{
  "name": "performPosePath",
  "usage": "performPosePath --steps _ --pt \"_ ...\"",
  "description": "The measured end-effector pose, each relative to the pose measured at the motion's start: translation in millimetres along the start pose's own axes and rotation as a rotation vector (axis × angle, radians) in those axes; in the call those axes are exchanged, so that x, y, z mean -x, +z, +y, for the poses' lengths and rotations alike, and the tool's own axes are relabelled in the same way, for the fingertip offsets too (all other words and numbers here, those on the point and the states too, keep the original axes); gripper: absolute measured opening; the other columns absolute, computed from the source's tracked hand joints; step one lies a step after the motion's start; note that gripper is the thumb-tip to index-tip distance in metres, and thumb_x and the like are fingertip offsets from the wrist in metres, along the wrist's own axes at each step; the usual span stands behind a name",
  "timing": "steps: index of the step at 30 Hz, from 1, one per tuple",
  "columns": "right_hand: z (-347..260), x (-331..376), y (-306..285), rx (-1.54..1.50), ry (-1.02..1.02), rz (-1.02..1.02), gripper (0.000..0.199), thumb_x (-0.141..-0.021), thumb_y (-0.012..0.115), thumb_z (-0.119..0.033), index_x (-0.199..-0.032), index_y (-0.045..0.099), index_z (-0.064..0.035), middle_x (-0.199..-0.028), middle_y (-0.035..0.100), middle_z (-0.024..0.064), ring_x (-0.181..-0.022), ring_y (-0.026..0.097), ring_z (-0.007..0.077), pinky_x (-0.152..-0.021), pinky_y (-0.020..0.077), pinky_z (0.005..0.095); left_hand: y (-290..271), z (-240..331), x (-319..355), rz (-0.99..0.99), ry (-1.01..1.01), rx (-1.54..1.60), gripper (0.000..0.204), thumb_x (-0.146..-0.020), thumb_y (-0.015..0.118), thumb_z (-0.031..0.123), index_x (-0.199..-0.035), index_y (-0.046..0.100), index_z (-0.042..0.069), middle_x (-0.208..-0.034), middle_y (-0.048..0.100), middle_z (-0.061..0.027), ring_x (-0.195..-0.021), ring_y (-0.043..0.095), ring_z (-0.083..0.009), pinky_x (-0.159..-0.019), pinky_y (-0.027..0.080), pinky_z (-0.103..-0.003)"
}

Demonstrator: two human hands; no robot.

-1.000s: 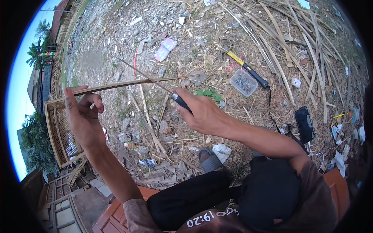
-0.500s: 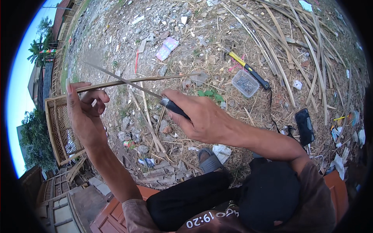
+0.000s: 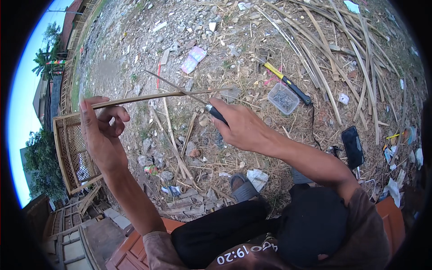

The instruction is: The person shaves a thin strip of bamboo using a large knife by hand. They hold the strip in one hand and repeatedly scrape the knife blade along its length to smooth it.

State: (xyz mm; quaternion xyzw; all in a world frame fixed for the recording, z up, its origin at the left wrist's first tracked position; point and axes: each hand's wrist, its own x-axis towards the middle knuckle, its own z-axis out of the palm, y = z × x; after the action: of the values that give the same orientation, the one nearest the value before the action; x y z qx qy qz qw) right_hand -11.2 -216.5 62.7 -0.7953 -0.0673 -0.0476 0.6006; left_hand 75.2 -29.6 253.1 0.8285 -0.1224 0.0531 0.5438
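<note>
My left hand (image 3: 101,130) pinches one end of a long thin bamboo strip (image 3: 166,95) that runs level to the right at chest height. My right hand (image 3: 240,128) grips the dark handle of a narrow-bladed knife (image 3: 180,88). The blade points up and left and lies across the strip near its middle. Both forearms reach out over rubble-strewn ground.
A yellow-handled hammer (image 3: 288,83) and a clear plastic box of nails (image 3: 282,98) lie on the ground beyond my right hand. A dark phone (image 3: 352,146) lies to the right. Many bamboo strips (image 3: 324,40) are heaped at the upper right. A woven bamboo frame (image 3: 72,150) stands left.
The knife has slid along the strip: the blade went left half a second ago and has now come back right. My left hand keeps holding the strip's end.
</note>
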Motion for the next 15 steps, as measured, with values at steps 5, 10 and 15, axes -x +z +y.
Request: performPosePath --steps 5,10,15 --pt "40.6 0.0 1.3 -0.048 0.209 -0.105 0.034 -0.09 0.054 -0.01 -0.121 0.046 0.002 -0.068 0.061 0.0231 -0.057 0.062 0.0408 -0.055 0.0475 0.0472 3.9 -9.1 0.5 0.026 -0.038 0.014 0.041 -0.104 0.034 0.044 -0.101 0.053 0.008 -0.065 0.06 -0.0084 -0.058 0.049 -0.009 -0.052 0.028 -0.023" --pt "27.7 -0.4 15.5 -0.103 -0.001 0.028 0.031 -0.089 0.055 -0.01 -0.116 0.047 0.0015 -0.064 0.059 0.0235 -0.056 0.062 0.0389 -0.052 0.0471 0.0472 -9.9 -8.2 1.5 0.048 -0.016 0.015 0.04 -0.104 0.034 0.043 -0.103 0.054 0.008 -0.064 0.06 -0.0083 -0.06 0.052 -0.0102 -0.053 0.028 -0.023" --pt "67.8 -1.5 4.0 0.107 0.267 -0.15 0.03 -0.089 0.056 -0.011 -0.115 0.048 0.0009 -0.064 0.059 0.0242 -0.058 0.062 0.0398 -0.054 0.0464 0.0479 -13.8 -14.4 -3.2 0.033 -0.003 0.047 0.041 -0.105 0.033 0.043 -0.104 0.053 0.007 -0.066 0.061 -0.0092 -0.06 0.052 -0.0105 -0.053 0.029 -0.023"
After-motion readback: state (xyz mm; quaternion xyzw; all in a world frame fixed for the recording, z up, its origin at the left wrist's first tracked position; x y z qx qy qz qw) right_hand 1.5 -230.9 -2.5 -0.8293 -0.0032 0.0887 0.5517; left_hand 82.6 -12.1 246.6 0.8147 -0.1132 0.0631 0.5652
